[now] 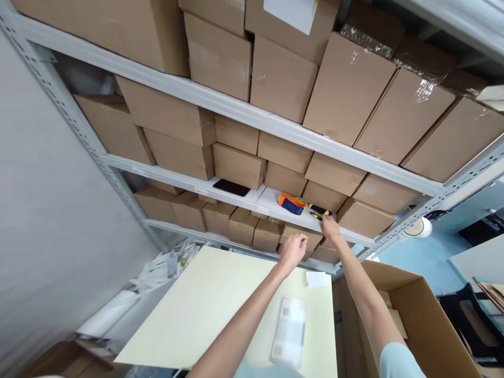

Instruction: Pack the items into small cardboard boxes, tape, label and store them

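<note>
My right hand [329, 228] reaches to the edge of a white shelf [271, 202]. Its fingertips close on the near end of a slim yellow-and-black utility knife [316, 216] lying there. Just behind that is another black-and-yellow tool [321, 209], whose kind I cannot make out. To their left sits an orange-and-blue tape dispenser [292, 203]. My left hand [293, 252] hovers above the far edge of the pale table, fingers loosely bent and nothing visible in them. Below it on the tabletop lie a blurred clear-wrapped pack [289, 331] and a white slip [316, 279].
Cardboard boxes [350, 89] fill the rack's shelves. A dark flat phone-like slab [231, 187] lies on the same shelf, further left. The pale tabletop [189, 315] spreads below me. A large open carton [425, 315] stands right of it, and white rolls [108, 314] lie left.
</note>
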Action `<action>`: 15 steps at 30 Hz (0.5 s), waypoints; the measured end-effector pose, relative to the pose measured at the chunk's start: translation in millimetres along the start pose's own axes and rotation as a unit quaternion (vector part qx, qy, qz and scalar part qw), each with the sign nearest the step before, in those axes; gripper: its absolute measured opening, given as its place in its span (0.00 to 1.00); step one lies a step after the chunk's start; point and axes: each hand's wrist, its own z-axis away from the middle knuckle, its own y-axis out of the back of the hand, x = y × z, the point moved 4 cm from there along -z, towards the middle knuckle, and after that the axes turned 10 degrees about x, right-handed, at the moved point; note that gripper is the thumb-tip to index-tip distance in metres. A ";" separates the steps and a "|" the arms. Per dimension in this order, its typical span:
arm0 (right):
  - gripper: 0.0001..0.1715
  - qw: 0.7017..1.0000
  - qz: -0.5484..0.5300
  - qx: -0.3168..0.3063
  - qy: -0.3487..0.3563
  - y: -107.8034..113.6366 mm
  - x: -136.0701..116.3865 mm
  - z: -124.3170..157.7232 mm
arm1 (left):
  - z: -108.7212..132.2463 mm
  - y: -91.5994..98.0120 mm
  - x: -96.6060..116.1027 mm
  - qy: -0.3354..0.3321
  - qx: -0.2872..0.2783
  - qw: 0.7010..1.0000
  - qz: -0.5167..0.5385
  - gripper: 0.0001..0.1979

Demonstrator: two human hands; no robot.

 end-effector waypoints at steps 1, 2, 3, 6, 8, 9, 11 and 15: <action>0.23 1.000 0.000 -0.001 -0.001 0.0 0.5 -0.2 | 7.3 -2.0 -4.4 0.005 -0.010 1.000 -0.008 0.13; 0.23 1.000 0.000 -0.001 -0.003 0.3 1.2 -0.9 | 15.0 -4.2 -9.2 0.010 -0.020 1.000 -0.016 0.13; 0.22 1.000 -0.001 -0.001 -0.005 0.8 2.1 -2.2 | 23.0 -6.7 -14.1 0.017 -0.031 0.999 -0.024 0.13; 0.23 1.000 -0.003 -0.005 -0.014 1.9 6.1 -7.8 | 45.8 -14.4 -26.4 0.038 -0.059 0.997 -0.032 0.13; 0.24 1.000 -0.006 -0.013 -0.025 1.0 10.6 -11.7 | 58.9 -19.1 -32.3 0.054 -0.072 0.996 -0.026 0.13; 0.25 0.999 -0.009 -0.019 -0.032 -0.4 13.7 -13.3 | 64.9 -21.5 -35.2 0.064 -0.080 0.994 -0.023 0.13; 0.24 0.998 -0.019 -0.025 -0.046 -6.7 21.8 -14.9 | 76.7 -26.8 -43.9 0.089 -0.101 0.991 -0.018 0.13; 0.27 0.995 -0.071 0.057 -0.047 -39.5 44.6 0.8 | 106.9 -41.1 -81.0 0.139 -0.129 0.982 0.004 0.14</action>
